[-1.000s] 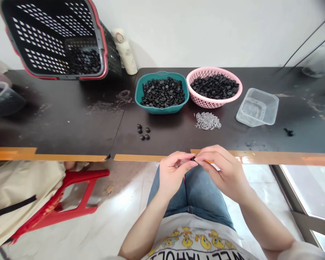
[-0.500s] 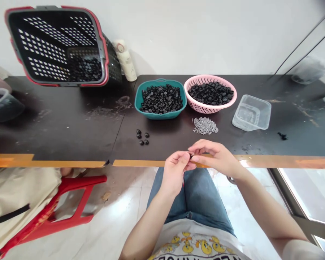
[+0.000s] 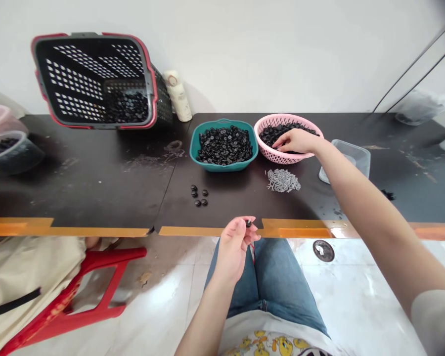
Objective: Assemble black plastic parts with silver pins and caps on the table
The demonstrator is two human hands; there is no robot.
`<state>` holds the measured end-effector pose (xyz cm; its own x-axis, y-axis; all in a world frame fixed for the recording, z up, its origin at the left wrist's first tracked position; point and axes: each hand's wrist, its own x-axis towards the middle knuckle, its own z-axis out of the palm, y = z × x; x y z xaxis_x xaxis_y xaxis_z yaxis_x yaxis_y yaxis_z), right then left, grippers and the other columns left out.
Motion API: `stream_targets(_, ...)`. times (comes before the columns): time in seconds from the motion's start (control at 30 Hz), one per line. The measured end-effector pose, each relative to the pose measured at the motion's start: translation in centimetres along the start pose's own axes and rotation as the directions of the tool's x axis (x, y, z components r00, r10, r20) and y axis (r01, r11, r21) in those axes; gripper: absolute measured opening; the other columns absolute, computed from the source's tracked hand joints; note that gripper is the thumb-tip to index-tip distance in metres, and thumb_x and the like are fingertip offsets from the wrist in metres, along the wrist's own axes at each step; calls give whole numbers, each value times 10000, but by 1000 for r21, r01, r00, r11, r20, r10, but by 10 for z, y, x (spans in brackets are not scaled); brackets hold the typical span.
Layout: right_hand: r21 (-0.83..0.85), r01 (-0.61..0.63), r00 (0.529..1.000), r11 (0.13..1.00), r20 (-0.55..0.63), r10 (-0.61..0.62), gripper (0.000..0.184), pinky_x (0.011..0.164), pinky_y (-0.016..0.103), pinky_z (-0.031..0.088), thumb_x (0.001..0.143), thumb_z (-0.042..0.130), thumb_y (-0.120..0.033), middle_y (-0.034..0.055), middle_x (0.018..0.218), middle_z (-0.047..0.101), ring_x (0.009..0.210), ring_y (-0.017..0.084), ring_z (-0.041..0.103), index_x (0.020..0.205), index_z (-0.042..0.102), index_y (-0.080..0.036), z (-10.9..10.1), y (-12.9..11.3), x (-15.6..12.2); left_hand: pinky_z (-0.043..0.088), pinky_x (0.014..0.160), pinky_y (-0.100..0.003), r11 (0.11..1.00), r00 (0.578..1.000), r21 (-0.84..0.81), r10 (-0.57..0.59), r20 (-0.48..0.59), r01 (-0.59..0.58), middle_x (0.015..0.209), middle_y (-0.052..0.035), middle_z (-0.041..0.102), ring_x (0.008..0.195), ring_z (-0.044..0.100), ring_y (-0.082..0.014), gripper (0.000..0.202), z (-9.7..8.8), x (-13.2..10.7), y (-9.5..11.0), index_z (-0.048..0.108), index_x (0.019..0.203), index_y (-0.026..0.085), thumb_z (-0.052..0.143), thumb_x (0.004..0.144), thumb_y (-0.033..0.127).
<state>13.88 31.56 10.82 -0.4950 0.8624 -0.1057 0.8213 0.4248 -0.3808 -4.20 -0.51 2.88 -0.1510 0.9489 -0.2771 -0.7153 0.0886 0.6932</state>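
At the table's front edge, my left hand (image 3: 237, 242) pinches a small black round cap (image 3: 248, 224) between thumb and fingers, with a tiny pale tip showing on it. My right hand (image 3: 298, 141) reaches into a pink perforated basket (image 3: 278, 157), fingertips bent together among black round caps (image 3: 270, 134); what they grip is hidden. Left of that basket, a teal basin (image 3: 222, 168) holds many small black discs (image 3: 226, 146). In front of the pink basket lies a pile of short grey pins (image 3: 283, 181). Several assembled-looking black caps (image 3: 204, 202) sit to the left on the table.
A large black basket with a red rim (image 3: 154, 94) lies tipped at the back left, beside a white bottle (image 3: 178, 96). Behind my right forearm is a clear plastic tub (image 3: 359, 157). More tubs (image 3: 22, 155) stand far left. Another person sits near a red stool (image 3: 107, 291).
My right hand has left the left hand and moved up and forward into the pink basket. My left hand keeps the small cap near the table edge. The view has shifted slightly.
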Motion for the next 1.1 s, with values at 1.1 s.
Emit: stream_targets(1.1, 939, 327, 921, 107, -342, 188, 202, 803, 252, 638, 765, 893, -268, 17, 970, 814, 904, 170, 768, 945, 834, -338, 157, -132, -221, 580, 685, -161, 978, 975, -88, 199, 103, -190, 757, 7, 724, 670, 685, -75, 316, 19, -13, 0, 710, 851, 187, 909, 726, 398)
